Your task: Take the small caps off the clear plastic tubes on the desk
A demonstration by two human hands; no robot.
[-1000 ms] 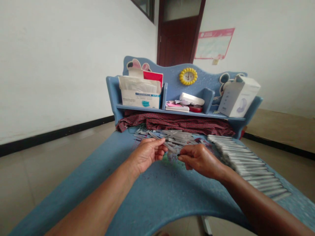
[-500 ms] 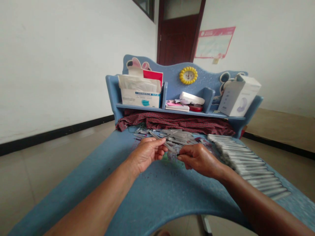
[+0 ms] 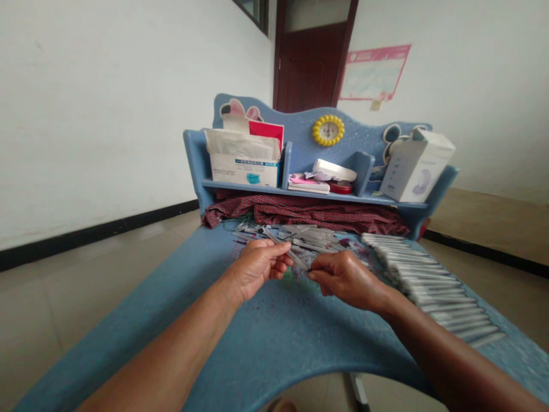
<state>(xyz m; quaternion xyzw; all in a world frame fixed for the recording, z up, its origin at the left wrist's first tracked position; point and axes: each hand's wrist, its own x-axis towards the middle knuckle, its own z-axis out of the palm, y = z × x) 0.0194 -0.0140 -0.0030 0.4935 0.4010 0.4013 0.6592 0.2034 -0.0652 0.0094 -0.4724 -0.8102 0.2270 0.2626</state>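
My left hand (image 3: 258, 264) pinches a thin grey pen-like tube (image 3: 290, 253) between thumb and fingers. My right hand (image 3: 343, 277) is closed at the tube's lower end, its fingertips pinching a small dark piece there. Both hands hover over the blue desk (image 3: 274, 332), just in front of a loose pile of similar grey tubes (image 3: 300, 236). A long neat row of the same tubes (image 3: 424, 280) lies along the desk's right side.
A red checked cloth (image 3: 309, 213) lies under the desk's shelf. On the shelf stand a mask box (image 3: 242, 160), papers with a red tin (image 3: 326, 182), a yellow clock (image 3: 328, 130) and a white box (image 3: 414, 166). Tiled floor on both sides.
My hands have drawn slightly closer together on the tube; the right fingertips now cover its dark end. Little else has shifted.
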